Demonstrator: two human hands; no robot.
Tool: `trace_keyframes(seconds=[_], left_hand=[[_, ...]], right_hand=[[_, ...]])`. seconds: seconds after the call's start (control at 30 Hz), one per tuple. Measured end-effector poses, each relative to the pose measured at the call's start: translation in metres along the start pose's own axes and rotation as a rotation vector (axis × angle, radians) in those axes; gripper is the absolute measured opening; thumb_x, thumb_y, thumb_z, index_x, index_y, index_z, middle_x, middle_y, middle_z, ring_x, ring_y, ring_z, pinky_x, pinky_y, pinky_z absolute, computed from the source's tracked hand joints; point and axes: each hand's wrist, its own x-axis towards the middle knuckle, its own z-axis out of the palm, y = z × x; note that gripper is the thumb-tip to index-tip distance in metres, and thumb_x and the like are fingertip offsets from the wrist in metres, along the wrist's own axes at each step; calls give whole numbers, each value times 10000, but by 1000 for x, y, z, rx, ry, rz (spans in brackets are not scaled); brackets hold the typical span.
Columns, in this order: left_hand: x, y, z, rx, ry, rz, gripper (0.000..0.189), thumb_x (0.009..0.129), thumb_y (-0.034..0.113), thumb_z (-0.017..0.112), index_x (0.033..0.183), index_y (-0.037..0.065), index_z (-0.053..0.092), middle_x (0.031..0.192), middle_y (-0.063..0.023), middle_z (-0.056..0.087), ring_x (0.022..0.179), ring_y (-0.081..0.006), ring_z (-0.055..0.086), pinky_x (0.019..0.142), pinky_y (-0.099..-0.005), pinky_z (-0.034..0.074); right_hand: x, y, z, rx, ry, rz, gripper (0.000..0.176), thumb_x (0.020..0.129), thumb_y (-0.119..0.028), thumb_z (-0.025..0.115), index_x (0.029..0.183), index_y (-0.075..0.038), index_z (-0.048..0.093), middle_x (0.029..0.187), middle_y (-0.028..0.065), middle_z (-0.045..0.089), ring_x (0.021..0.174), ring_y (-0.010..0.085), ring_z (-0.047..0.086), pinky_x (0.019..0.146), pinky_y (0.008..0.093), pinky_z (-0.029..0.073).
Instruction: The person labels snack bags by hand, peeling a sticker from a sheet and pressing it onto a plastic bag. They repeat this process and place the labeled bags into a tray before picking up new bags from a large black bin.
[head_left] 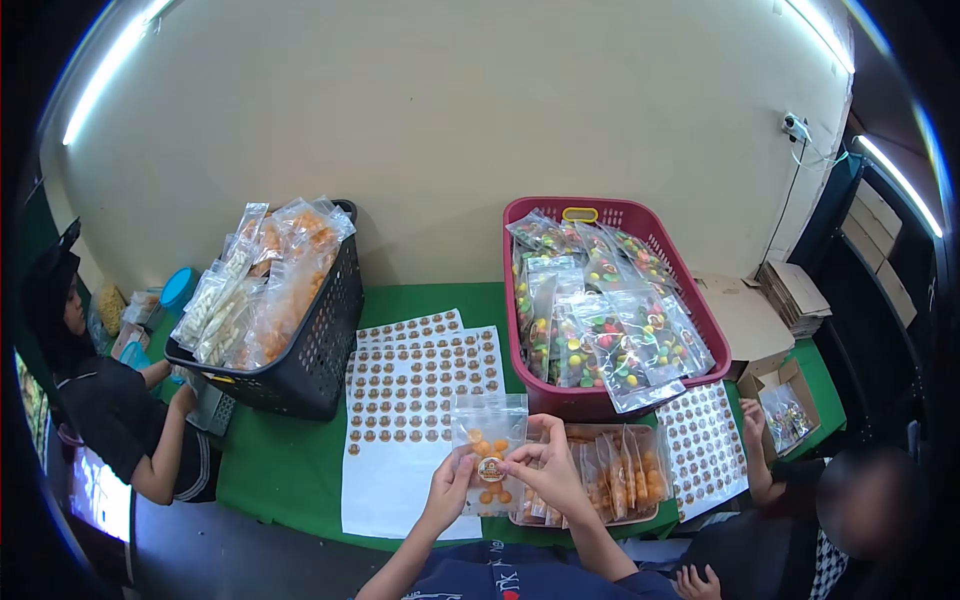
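Note:
In front of my chest I hold up a clear zip bag (488, 412) with orange round snacks inside. My left hand (448, 494) is closed on the bag's left side. A round brown-and-white sticker (490, 469) lies against the bag's front. The thumb and fingers of my right hand (548, 470) are closed at the sticker's right edge. Just behind is a sheet of round stickers (425, 400), its lower part bare white. Beside and below my right hand, a shallow pinkish basket (640, 519) holds several upright bags of orange snacks.
A black basket (318, 345) of snack bags stands back left, a maroon basket (640, 394) of colourful candy bags back right. Another sticker sheet (705, 450) and a cardboard box (800, 385) lie right on the green table (270, 470). One person (115, 410) works left, another (770, 540) sits right.

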Motion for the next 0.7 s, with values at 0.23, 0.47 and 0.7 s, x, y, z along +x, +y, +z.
trace_keyframes(seconds=[0.23,0.47,0.7], left_hand=[[-1,5,-1,-86,-48,0,333,881,122,459,1166,-28,371,1068,-144,539,962,-172,543,816,-282,447],[3,5,-2,-137,-23,17,395,831,26,521,1171,-39,330,1061,-170,541,966,-191,551,822,-282,457],[11,4,-1,-188,-31,-30,403,843,43,508,1182,-33,304,1063,-166,540,978,-187,543,828,-282,451]], right_hand=[[6,1,4,-18,2,-44,644,695,-127,703,1135,15,254,669,23,604,650,80,533,678,207,381],[5,-4,14,-570,234,-291,531,665,-30,700,1061,-17,347,662,26,550,580,65,458,556,186,373],[13,-9,5,-348,315,-306,562,616,-80,755,1026,-33,372,642,-12,426,628,86,452,631,226,407]])
